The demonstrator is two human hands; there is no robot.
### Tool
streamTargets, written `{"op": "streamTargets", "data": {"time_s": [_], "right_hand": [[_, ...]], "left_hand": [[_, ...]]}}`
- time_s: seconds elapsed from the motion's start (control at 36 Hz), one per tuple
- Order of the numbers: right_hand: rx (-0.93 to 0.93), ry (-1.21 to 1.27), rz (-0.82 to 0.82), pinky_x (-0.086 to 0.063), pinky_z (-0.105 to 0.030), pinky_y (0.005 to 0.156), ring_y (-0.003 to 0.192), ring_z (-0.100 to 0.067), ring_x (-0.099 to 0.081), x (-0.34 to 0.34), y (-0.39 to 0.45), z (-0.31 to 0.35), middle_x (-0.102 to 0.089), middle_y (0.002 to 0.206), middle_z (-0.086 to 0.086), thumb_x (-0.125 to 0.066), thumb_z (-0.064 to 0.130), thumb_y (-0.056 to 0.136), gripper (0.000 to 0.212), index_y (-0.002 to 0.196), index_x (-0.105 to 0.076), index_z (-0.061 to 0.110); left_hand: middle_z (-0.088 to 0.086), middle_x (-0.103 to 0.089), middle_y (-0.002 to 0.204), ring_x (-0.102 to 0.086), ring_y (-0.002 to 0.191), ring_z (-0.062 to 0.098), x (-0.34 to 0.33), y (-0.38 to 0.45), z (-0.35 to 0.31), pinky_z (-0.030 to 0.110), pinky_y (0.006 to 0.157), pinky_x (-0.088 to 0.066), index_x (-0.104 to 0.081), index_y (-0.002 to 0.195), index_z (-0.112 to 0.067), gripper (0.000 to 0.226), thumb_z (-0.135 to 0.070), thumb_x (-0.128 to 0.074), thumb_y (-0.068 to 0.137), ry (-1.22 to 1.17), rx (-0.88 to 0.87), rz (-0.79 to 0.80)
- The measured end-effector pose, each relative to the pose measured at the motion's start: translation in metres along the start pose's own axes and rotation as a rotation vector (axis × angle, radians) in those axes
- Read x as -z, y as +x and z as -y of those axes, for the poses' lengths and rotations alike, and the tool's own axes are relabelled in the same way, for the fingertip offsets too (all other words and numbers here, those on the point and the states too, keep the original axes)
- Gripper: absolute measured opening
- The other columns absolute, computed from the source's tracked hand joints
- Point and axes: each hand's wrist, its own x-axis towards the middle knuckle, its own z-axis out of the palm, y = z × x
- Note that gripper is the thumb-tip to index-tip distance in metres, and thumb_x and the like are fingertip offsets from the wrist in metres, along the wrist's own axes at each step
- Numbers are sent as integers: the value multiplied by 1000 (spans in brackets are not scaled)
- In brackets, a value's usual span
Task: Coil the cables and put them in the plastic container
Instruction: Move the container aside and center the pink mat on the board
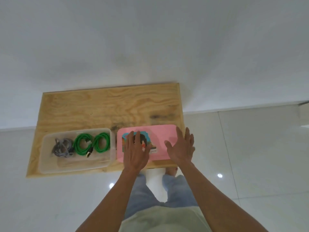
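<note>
A clear plastic container (pixel 46 158) stands on the near left of a wooden table (pixel 103 108). Inside it lie two coiled green cables (pixel 100 141) side by side and, to their left, a bundled grey cable (pixel 62 148). Right of the container lies a pink lid (pixel 160 136) with a picture sticker. My left hand (pixel 136 151) hovers over the lid's left part, fingers spread, holding nothing. My right hand (pixel 182 148) is over the lid's right end, palm turned inward, fingers apart, also holding nothing.
The table's far half is bare wood. A white wall rises behind it. Glossy white floor tiles (pixel 250 156) surround the table, and my legs and feet show below its near edge.
</note>
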Motion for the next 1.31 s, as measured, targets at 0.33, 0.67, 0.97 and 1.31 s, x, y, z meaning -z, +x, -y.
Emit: {"op": "streamTargets", "data": {"time_s": [0.33, 0.67, 0.97, 1.31], "right_hand": [[59, -1, 106, -31, -62, 112, 152, -30, 4, -19, 27, -14, 12, 166, 3, -61, 49, 91, 92, 156, 2, 33], [110, 42, 7, -28, -50, 116, 153, -27, 1, -19, 31, -18, 2, 167, 1, -41, 50, 97, 76, 157, -1, 25], [-14, 92, -133, -30, -56, 110, 148, -31, -16, 18, 23, 8, -4, 165, -4, -56, 46, 93, 80, 156, -9, 31], [116, 248, -233, -40, -49, 103, 139, -34, -28, 4, -35, 106, -27, 159, -5, -60, 45, 90, 76, 154, -23, 27]], "left_hand": [[15, 10, 167, 8, 151, 44, -25, 17, 11, 60, 119, -3, -5, 160, -28, 112, -77, -59, 75, 119, 244, 15], [26, 7, 163, 8, 152, 41, -26, 32, -12, 56, 121, -5, -2, 157, -35, 139, -80, -77, 50, -50, 434, -54], [19, -12, 161, -12, 148, 40, 5, 29, -46, 55, 116, -17, -13, 155, -36, 130, -76, -80, 51, -127, 352, -117], [10, -22, 157, -23, 142, 34, 132, 28, 22, 53, 109, -27, -20, 152, -32, 125, -63, -87, 52, -190, 230, -278]]}}
